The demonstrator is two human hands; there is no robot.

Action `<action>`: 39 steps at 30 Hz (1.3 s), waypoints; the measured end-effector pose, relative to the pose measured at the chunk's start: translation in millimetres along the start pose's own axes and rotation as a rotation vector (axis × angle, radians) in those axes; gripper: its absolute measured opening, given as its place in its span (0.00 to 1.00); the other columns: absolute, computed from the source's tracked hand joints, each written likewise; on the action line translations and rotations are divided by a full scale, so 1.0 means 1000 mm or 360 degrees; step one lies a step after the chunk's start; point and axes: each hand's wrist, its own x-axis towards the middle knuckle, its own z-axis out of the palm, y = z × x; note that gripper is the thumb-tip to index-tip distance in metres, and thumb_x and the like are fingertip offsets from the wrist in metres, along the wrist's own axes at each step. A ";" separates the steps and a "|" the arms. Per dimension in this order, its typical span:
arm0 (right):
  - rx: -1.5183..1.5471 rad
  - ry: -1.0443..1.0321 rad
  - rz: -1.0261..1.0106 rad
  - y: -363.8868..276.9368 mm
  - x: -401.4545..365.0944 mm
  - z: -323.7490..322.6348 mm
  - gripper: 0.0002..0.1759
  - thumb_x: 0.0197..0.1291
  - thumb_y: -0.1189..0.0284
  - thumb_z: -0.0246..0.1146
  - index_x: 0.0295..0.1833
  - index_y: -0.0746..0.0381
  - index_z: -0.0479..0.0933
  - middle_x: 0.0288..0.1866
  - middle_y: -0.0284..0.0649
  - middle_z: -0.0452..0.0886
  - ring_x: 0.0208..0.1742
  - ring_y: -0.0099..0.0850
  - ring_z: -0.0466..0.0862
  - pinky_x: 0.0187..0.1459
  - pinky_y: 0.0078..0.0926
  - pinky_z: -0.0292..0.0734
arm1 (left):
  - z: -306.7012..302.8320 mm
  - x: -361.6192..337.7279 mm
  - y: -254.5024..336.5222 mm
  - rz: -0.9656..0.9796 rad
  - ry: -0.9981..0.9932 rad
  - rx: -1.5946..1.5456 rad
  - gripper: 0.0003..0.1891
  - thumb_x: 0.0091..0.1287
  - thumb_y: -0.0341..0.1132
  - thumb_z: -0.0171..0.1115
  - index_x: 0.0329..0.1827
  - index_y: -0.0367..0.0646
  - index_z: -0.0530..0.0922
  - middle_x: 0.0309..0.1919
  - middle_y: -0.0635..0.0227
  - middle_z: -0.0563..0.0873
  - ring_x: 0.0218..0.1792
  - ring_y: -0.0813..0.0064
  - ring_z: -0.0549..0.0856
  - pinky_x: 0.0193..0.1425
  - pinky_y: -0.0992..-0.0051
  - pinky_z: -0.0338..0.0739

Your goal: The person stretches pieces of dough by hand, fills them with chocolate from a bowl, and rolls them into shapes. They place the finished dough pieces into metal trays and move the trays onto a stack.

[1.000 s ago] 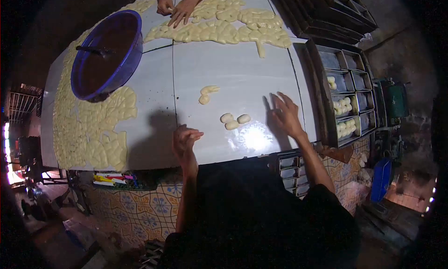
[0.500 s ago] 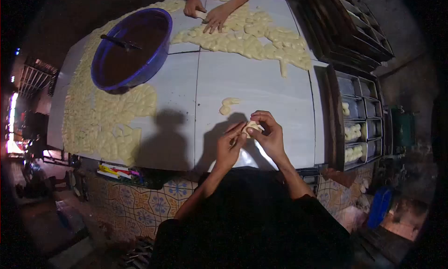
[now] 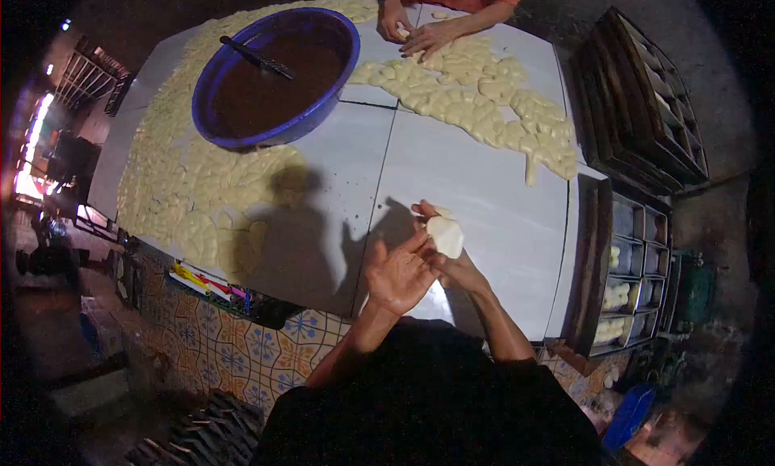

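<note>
My left hand (image 3: 402, 276) is turned palm up, fingers stretched out, its fingertips beside a pale, flattened piece of dough (image 3: 446, 237). My right hand (image 3: 457, 270) holds that piece over the white table; the dough hides part of its fingers. Another bit of pale dough seems to show near the raised fingertips, but I cannot make out its shape. Many dough pieces (image 3: 476, 111) lie across the far side of the table, and more dough (image 3: 202, 199) covers its left side.
A blue basin (image 3: 343, 86) of brown filling with a dark-handled utensil (image 3: 258, 58) stands on the tiled white table (image 3: 484, 199). Across from me, another person's hands (image 3: 428, 38) work dough. Divided metal pans (image 3: 634, 256) at right hold some dough; stacked pans (image 3: 646, 102) stand behind.
My left hand has opened from a pinch and turned palm up. The dough in my right hand now shows a flat, wide face. The loose piece on the table ahead is gone from its spot.
</note>
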 end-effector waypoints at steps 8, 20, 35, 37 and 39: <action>0.0096 0.0219 0.0011 0.006 0.025 -0.020 0.72 0.37 0.28 0.66 0.79 0.48 0.34 0.75 0.45 0.51 0.64 0.35 0.67 0.66 0.47 0.63 | 0.027 0.154 0.259 0.1182 0.0942 0.2870 0.33 0.74 0.58 0.40 0.37 0.34 0.81 0.22 0.73 0.82 0.27 0.68 0.80 0.37 0.64 0.73; 0.0640 0.0598 0.0268 0.028 0.040 -0.013 0.38 0.69 0.64 0.56 0.77 0.60 0.46 0.66 0.47 0.69 0.57 0.31 0.76 0.51 0.26 0.76 | 0.032 0.141 0.198 0.0531 0.1214 0.2652 0.49 0.68 0.72 0.26 0.53 0.30 0.79 0.47 0.40 0.82 0.55 0.52 0.80 0.61 0.60 0.71; -0.1159 0.0595 -0.0474 0.002 -0.034 -0.005 0.13 0.59 0.81 0.63 0.51 0.66 0.79 0.55 0.43 0.75 0.44 0.31 0.76 0.48 0.25 0.75 | -0.007 0.000 0.000 0.0253 0.0494 0.2292 0.22 0.66 0.23 0.59 0.63 0.31 0.71 0.49 0.60 0.79 0.49 0.74 0.81 0.50 0.80 0.78; -0.0560 0.0806 -0.0305 -0.011 -0.042 0.000 0.10 0.60 0.80 0.62 0.47 0.67 0.80 0.54 0.43 0.76 0.46 0.29 0.77 0.48 0.25 0.75 | -0.012 -0.008 -0.011 0.0379 0.0417 0.2238 0.13 0.67 0.27 0.61 0.52 0.29 0.79 0.44 0.62 0.80 0.44 0.76 0.82 0.48 0.81 0.80; -0.0288 0.0725 -0.0274 -0.011 -0.046 -0.009 0.07 0.63 0.77 0.62 0.44 0.68 0.81 0.54 0.41 0.76 0.50 0.27 0.79 0.49 0.27 0.76 | -0.006 -0.015 -0.016 0.0207 0.0470 0.2042 0.13 0.67 0.29 0.62 0.50 0.30 0.80 0.43 0.63 0.80 0.43 0.76 0.82 0.47 0.79 0.81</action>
